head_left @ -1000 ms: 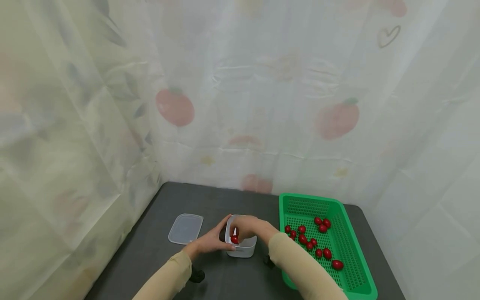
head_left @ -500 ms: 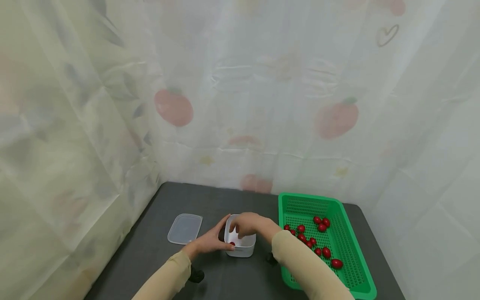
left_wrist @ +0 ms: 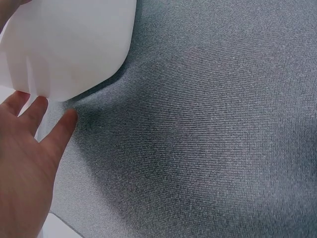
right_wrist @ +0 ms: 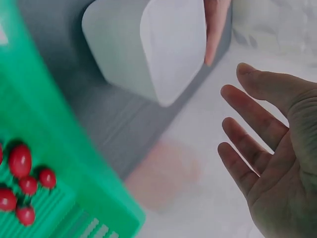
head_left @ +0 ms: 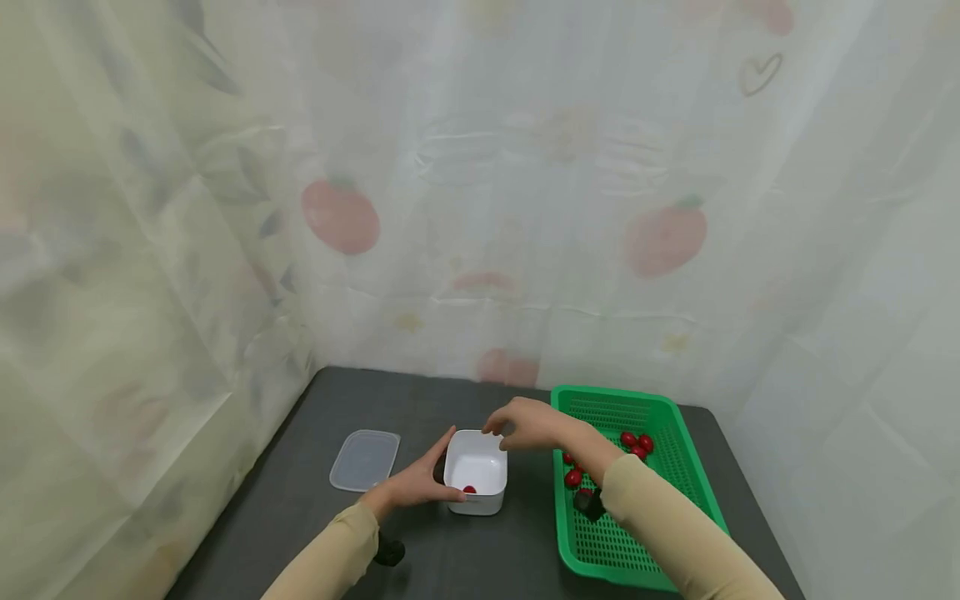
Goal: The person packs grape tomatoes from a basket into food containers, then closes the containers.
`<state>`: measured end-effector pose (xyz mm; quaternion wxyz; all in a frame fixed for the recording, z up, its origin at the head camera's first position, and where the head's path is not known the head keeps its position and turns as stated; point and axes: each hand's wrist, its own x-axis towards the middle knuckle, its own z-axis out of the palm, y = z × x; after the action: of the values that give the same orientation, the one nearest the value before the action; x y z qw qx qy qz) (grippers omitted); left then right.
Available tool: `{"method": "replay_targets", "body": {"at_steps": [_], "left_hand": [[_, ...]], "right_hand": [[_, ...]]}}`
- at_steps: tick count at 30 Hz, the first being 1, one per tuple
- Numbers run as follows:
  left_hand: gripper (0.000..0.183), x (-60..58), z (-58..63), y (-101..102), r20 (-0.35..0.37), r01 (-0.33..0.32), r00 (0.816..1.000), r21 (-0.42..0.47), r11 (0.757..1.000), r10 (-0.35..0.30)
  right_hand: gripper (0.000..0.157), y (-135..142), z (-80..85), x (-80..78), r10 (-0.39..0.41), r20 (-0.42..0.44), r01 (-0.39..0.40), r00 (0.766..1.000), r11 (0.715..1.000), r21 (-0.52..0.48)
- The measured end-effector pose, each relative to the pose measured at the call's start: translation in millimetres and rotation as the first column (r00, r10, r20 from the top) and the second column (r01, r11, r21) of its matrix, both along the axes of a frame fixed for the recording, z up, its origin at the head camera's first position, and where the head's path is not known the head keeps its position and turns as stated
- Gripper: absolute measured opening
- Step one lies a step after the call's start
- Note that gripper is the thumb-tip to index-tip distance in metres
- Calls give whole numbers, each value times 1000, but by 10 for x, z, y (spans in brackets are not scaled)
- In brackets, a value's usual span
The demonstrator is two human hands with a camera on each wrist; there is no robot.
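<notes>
A square white plastic container (head_left: pixel 483 463) stands on the dark table with one small red cherry tomato (head_left: pixel 469 490) inside at its near edge. My left hand (head_left: pixel 416 482) holds the container from the left, thumb across the near side and fingers along the far left; in the left wrist view its fingertips (left_wrist: pixel 37 105) meet the white wall. My right hand (head_left: pixel 528 423) is above and past the container's far right corner, holding nothing. In the right wrist view its fingers (right_wrist: pixel 252 116) are spread and slightly bent.
A green slotted basket (head_left: pixel 564 533) stands to the right, holding several cherry tomatoes (head_left: pixel 645 443); my right forearm passes over it. A translucent square lid (head_left: pixel 365 460) lies left of the container. Patterned curtains (head_left: pixel 487 208) hang behind and beside the table.
The right hand let go of a cherry tomato inside the container, then rose out of it and moved right and away. The left hand has kept its hold on the container.
</notes>
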<state>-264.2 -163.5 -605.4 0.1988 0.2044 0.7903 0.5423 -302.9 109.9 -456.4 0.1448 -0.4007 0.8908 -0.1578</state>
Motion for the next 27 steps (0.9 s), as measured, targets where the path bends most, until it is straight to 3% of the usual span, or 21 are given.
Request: {"method": "replay_targets", "body": {"at_steps": [6,12,20,27], "left_hand": [[119,19,37,15,-22,-17,1000,-18,1000,16],[118,20,46,16,-33,-27,999,-40,999,25],[118,-9,-20,0,-16,-9,1000,-1,1000,9],[119,-21,-18,23,-18,-13,1000,-14,1000,13]], "right_hand": [[31,460,102,39,-75,-12,75,997,996,-48],[31,895,90,89,-160,23,161,987,984,-74],[32,1291,-110,177,-200,40,202,979,979,-40],[31,1466,-380,231,-183,5,183,983,983,-5]]}}
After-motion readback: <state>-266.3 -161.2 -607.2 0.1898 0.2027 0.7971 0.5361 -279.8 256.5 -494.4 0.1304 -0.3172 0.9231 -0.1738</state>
